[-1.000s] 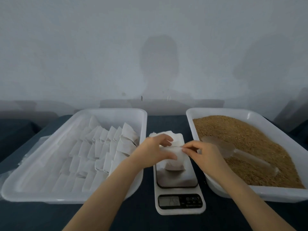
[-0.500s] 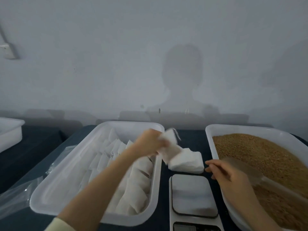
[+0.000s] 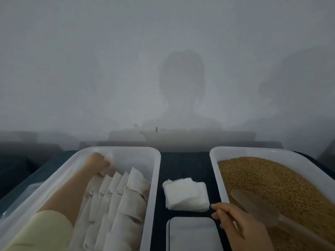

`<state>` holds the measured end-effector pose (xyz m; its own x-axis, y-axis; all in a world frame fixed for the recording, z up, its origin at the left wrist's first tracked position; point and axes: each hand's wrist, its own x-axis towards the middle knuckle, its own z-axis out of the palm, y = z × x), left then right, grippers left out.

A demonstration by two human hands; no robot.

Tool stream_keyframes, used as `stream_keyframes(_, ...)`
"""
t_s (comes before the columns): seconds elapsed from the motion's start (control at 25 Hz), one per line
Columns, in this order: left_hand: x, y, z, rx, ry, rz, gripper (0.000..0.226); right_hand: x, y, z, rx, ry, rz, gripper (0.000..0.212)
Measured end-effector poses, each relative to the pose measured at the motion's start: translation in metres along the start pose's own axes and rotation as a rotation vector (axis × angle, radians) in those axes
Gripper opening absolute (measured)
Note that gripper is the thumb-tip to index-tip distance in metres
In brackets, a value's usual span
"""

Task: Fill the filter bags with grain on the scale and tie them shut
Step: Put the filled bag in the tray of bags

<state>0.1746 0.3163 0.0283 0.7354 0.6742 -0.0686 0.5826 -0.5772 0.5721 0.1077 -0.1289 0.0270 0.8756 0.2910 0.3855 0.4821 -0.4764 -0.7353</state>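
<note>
Dim, hazy, washed-out light from behind; person's soft shadow on wall (image 3: 181,51); wide-angle bowing at edges; slight overall blur.

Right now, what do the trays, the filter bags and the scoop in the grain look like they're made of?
Left tray and right tray: probably white plastic, with smooth moulded rims. Filter bags: thin matte paper or nonwoven fabric, creased; I cannot tell which. Scoop: seemingly translucent plastic, as grain shows through.
</note>
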Motion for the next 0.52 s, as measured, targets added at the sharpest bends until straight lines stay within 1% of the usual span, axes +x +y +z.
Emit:
stream_keyframes(0.12, 0.000, -0.004, 0.008, 0.062, -0.030, -0.047, 0.015, -0.001, -0.006, 0.000, -0.008, 0.006, -0.004, 0.018)
stream_keyframes(0.24, -0.006, 0.010, -0.001, 0.249, -0.028, -0.041, 0.026, -0.002, -0.011, -0.001, 0.003, 0.037, -0.023, 0.018)
stream_keyframes(0.28, -0.012, 0.019, -0.006, 0.354, 0.019, -0.002, 0.023, -0.003, -0.010, -0.001, 0.012, 0.052, -0.019, 0.020)
stream_keyframes(0.32, -0.019, 0.029, -0.010, 0.460, 0.096, 0.076, 0.011, -0.003, -0.009, -0.001, 0.024, 0.068, -0.010, 0.023)
stream_keyframes(0.36, -0.030, 0.043, -0.011, 0.539, 0.197, 0.156, 0.012, -0.004, -0.008, -0.002, 0.036, 0.092, 0.000, 0.025)
stream_keyframes(0.4, -0.041, 0.058, -0.010, 0.555, 0.296, 0.238, 0.025, -0.005, -0.007, -0.003, 0.048, 0.126, 0.005, 0.026)
stream_keyframes(0.44, -0.057, 0.076, -0.007, 0.495, 0.354, 0.323, 0.030, -0.006, -0.006, -0.004, 0.062, 0.166, 0.009, 0.026)
stream_keyframes(0.48, -0.075, 0.094, -0.001, 0.418, 0.389, 0.417, 0.029, -0.006, -0.005, -0.005, 0.080, 0.202, 0.021, 0.025)
stream_keyframes(0.52, -0.095, 0.111, 0.009, 0.374, 0.362, 0.507, 0.026, -0.006, -0.003, -0.006, 0.101, 0.230, 0.039, 0.023)
